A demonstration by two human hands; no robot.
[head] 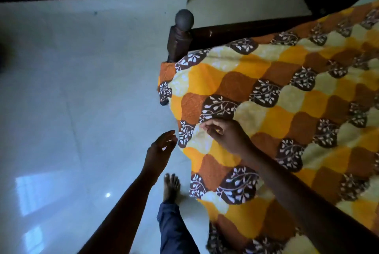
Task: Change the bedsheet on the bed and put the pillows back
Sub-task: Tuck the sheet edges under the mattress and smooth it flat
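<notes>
Down by your own body first: your bare foot (171, 186) stands on the pale tiled floor (71, 89), right against the hanging side of the bedsheet (287, 93). That sheet, patterned in orange, yellow and brown leaf patches, is spread over the bed on your right and drapes over the side nearest you.

Your left hand (162, 147) hovers off the bed on the floor side, fingers loosely spread and holding nothing, its fingertips just beside the draped edge. Your right hand (223, 132) lies on top of the sheet just inside that edge, fingers curled, and it looks to be pinching a small fold of cloth.

What the next move turns on, as I judge it, is the line of that edge. It runs away from you, from your foot up to the sheet corner (164, 89) hanging below the dark bedpost (184, 18) with its round knob. The corner lies ahead of both hands. Your left hand is the nearer one to the overhang, so it is better placed to take it.

Beyond the post, the dark end rail (246, 32) runs off to the right. No pillows are in view.
</notes>
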